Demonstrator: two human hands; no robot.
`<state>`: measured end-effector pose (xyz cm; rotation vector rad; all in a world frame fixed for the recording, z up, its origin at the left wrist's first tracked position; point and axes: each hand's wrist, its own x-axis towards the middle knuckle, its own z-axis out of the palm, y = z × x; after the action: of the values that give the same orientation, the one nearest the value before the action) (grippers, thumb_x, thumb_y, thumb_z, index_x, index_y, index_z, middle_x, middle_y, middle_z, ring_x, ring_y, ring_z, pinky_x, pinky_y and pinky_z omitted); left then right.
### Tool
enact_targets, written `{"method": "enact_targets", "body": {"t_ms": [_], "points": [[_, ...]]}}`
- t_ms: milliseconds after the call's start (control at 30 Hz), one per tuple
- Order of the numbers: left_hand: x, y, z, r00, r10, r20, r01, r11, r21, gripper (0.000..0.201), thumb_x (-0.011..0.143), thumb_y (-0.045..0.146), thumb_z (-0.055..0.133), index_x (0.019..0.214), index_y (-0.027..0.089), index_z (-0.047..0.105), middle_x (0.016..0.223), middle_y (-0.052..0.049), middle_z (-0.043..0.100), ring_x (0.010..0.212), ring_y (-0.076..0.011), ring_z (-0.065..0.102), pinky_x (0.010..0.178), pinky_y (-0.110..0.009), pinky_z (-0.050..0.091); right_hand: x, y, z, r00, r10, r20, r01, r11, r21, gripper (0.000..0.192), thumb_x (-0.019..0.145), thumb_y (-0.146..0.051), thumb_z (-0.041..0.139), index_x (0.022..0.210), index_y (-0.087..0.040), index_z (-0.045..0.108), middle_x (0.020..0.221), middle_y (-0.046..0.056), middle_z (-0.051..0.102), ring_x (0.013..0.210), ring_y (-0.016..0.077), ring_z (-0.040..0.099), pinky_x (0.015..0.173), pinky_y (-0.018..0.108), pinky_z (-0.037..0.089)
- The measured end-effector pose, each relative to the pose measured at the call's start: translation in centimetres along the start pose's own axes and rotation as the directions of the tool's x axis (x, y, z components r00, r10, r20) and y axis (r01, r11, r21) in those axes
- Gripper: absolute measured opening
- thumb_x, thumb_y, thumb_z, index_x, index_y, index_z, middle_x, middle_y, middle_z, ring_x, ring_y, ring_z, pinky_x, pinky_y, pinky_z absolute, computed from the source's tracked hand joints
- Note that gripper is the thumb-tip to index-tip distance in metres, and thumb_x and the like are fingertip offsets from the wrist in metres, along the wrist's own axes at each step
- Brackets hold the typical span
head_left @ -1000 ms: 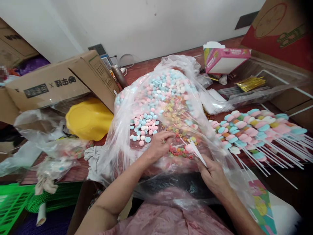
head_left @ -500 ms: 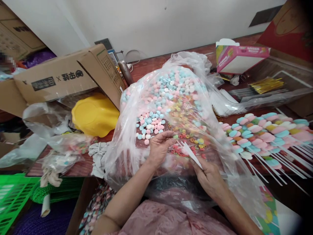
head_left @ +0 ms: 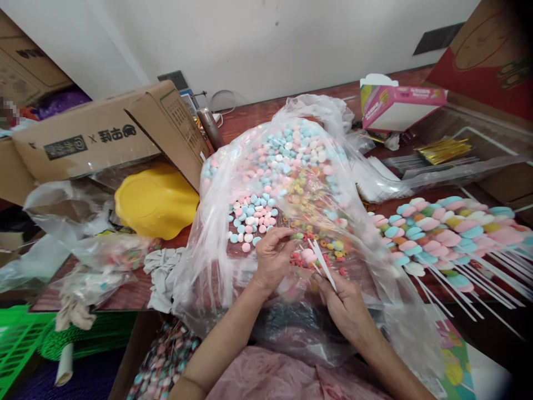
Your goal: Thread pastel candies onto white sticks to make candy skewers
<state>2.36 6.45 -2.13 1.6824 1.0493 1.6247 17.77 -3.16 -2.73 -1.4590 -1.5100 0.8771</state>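
My right hand [head_left: 343, 300] is closed around a few white sticks [head_left: 322, 264], which point up and to the left. A pink candy [head_left: 308, 255] shows beside the stick tips; I cannot tell whether it is on a stick. My left hand [head_left: 272, 255] is to the left of the sticks, thumb and fingers curled towards each other; whatever is between them is too small to make out. Under and beyond both hands, a clear plastic bag [head_left: 216, 233] covers much of a heap of pink, blue and white candies [head_left: 258, 214]. Small yellow and red ring candies [head_left: 303, 194] lie alongside.
Many-coloured candy skewers [head_left: 449, 230] lie at the right. Behind them are a clear tray with gold ties [head_left: 443, 150] and a pink box [head_left: 402, 105]. At the left are a cardboard box [head_left: 95, 133], a yellow scalloped container [head_left: 154, 200] and a grey cloth [head_left: 164, 278].
The view has shifted slightly. My right hand has turned the sticks more upright, and the pink candy beside them shows more clearly. My left hand stays curled near the sticks.
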Motion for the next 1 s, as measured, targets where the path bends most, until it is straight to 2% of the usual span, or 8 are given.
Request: {"method": "enact_targets", "body": {"t_ms": [67, 167, 300, 533, 700, 767, 900, 1000], "points": [[-0.1, -0.2, 0.1, 1.0, 0.0, -0.001, 0.0, 1.0, 0.002, 0.013, 0.083, 0.026, 0.077, 0.094, 0.019, 0.075, 0.089, -0.005, 0.076, 0.083, -0.0161, 0.07, 0.075, -0.03, 0.058, 0.0, 0.3, 0.1, 1.0, 0.018, -0.003, -0.018, 1.0, 0.015, 0.041, 0.099, -0.045, 0.047, 0.065, -0.022, 0.049, 0.054, -0.003, 0.046, 0.052, 0.0135, 0.043, 0.051, 0.026, 0.035], [-0.1, 0.1, 0.2, 0.987, 0.146, 0.06, -0.149, 0.987, 0.053, 0.005, 0.088, 0.02, 0.071, 0.091, 0.02, 0.075, 0.085, -0.005, 0.076, 0.083, -0.0169, 0.07, 0.078, -0.034, 0.058, 0.2, 0.4, 0.1, 0.999, 0.036, -0.015, -0.035, 0.999, 0.038, 0.042, 0.098, -0.047, 0.047, 0.064, -0.022, 0.049, 0.054, -0.003, 0.045, 0.052, 0.0136, 0.043, 0.051, 0.026, 0.035], [-0.4, 0.6, 0.7, 0.95, 0.275, 0.146, -0.29, 0.952, 0.096, 0.017, 0.093, 0.014, 0.06, 0.095, 0.021, 0.075, 0.096, -0.008, 0.078, 0.097, -0.0202, 0.072, 0.086, -0.039, 0.058, 0.5, -0.1, 0.1, 0.997, 0.073, -0.029, -0.069, 0.99, 0.121, 0.047, 0.095, -0.054, 0.05, 0.061, -0.022, 0.048, 0.051, -0.003, 0.045, 0.049, 0.0127, 0.041, 0.049, 0.025, 0.035], [-1.9, 1.1, 1.7, 0.973, 0.128, 0.193, -0.132, 0.991, 0.011, 0.02, 0.096, 0.017, 0.053, 0.1, 0.018, 0.073, 0.096, -0.009, 0.079, 0.093, -0.0185, 0.074, 0.086, -0.036, 0.061, 0.3, 1.1, -0.6, 0.99, 0.13, -0.051, -0.12, 0.98, 0.158, 0.041, 0.09, -0.054, 0.059, 0.066, -0.021, 0.061, 0.051, -0.002, 0.048, 0.048, 0.0134, 0.044, 0.047, 0.026, 0.036], [-2.6, 2.2, 1.5, 0.877, 0.28, 0.391, -0.311, 0.95, 0.017, 0.025, 0.087, 0.009, 0.051, 0.096, 0.017, 0.073, 0.1, -0.012, 0.078, 0.099, -0.0205, 0.073, 0.093, -0.036, 0.06, 0.1, 2.5, -0.6, 0.991, 0.124, -0.052, -0.116, 0.983, 0.144, 0.036, 0.085, -0.052, 0.065, 0.067, -0.021, 0.062, 0.056, -0.002, 0.051, 0.051, 0.0142, 0.045, 0.049, 0.027, 0.039], [-2.9, 2.5, 1.5, 0.86, 0.283, 0.425, -0.317, 0.948, 0.01, 0.027, 0.085, 0.008, 0.051, 0.098, 0.016, 0.073, 0.101, -0.012, 0.077, 0.1, -0.021, 0.073, 0.094, -0.036, 0.06, 0.1, 2.7, -0.5, 0.988, 0.126, -0.086, -0.112, 0.983, 0.148, 0.037, 0.083, -0.051, 0.067, 0.062, -0.021, 0.059, 0.056, -0.001, 0.053, 0.051, 0.0145, 0.046, 0.048, 0.027, 0.039], [-3.2, 3.1, 0.7, 0.868, 0.222, 0.444, -0.233, 0.972, -0.032, 0.035, 0.088, 0.005, 0.046, 0.11, 0.019, 0.071, 0.107, -0.01, 0.078, 0.104, -0.0197, 0.073, 0.094, -0.035, 0.06, 0.3, 2.4, -1.0, 0.985, 0.116, -0.128, -0.107, 0.991, 0.076, 0.033, 0.084, -0.048, 0.063, 0.065, -0.022, 0.063, 0.061, 0.001, 0.06, 0.058, 0.0179, 0.055, 0.053, 0.028, 0.046], [-2.4, 2.7, -2.0, 0.925, 0.166, 0.343, -0.202, 0.977, 0.071, 0.034, 0.092, 0.008, 0.049, 0.118, 0.019, 0.068, 0.118, -0.01, 0.075, 0.11, -0.0196, 0.071, 0.098, -0.036, 0.057, 0.6, 1.9, -2.7, 0.975, 0.104, -0.194, -0.113, 0.993, -0.037, 0.027, 0.083, -0.047, 0.062, 0.078, -0.022, 0.071, 0.074, 0.003, 0.07, 0.075, 0.0226, 0.065, 0.064, 0.029, 0.052]]}}
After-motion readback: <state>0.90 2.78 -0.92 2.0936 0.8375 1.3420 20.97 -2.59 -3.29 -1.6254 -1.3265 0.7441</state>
